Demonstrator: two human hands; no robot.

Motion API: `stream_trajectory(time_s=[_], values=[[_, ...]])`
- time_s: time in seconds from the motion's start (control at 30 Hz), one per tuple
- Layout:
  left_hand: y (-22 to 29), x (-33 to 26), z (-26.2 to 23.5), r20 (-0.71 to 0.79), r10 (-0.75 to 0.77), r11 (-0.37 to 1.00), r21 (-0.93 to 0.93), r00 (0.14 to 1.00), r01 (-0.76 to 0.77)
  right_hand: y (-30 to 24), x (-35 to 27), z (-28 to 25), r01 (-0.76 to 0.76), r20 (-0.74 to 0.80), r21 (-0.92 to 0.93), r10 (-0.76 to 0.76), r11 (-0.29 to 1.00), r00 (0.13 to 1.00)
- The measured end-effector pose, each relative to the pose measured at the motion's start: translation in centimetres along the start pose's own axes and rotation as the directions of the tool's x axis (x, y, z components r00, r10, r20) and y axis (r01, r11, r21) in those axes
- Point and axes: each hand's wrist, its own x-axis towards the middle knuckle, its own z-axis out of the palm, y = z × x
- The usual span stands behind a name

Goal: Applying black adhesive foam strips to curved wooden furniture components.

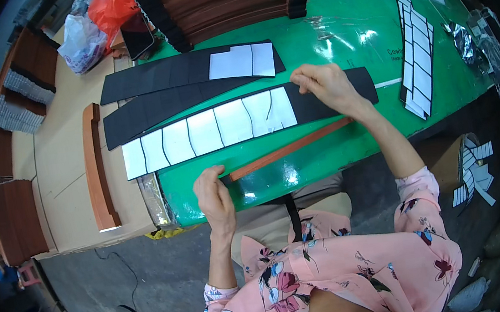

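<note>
A narrow reddish-brown wooden strip [290, 149] lies slantwise near the front of the green table. My left hand [214, 200] is closed at its near-left end, where a small dark piece shows by the fingertips. The strip's other end passes beneath my right wrist. Above a black strip with white backing segments [209, 130], my right hand [328, 86] is closed, fingertips pressed together; what they hold, if anything, is too small to make out. Beyond it lie another black strip [155, 108] and one partly covered in white backing [157, 76].
Stacked brown curved pieces [229, 1] stand at the back. On the cardboard at left lies a curved brown piece [96, 170], beside more stacks [15, 218]. White-backed strips [417, 58] lie at right. A bin [462, 159] with white scraps stands below the right table edge.
</note>
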Motion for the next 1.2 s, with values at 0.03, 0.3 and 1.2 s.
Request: stream_trajectory(time_s=[0.03, 0.3, 1.2], values=[[0.6, 0.4, -0.1, 0.056, 0.283, 0.859, 0.429, 0.957, -0.279, 0.7, 1.2, -0.4, -0.024, 0.036, -0.052, 0.026, 0.998, 0.999], [3.1, 1.7, 1.7, 0.290, 0.361, 0.761, 0.458, 0.886, -0.460, 3.2, 14.0, 8.2, 0.284, 0.112, -0.274, -0.263, 0.919, 0.958], [-8.6, 19.9, 5.3, 0.445, 0.261, 0.701, 0.522, 0.856, -0.485, 6.1, 19.5, 14.5, 0.351, 0.068, -0.678, -0.420, 0.646, 0.905]])
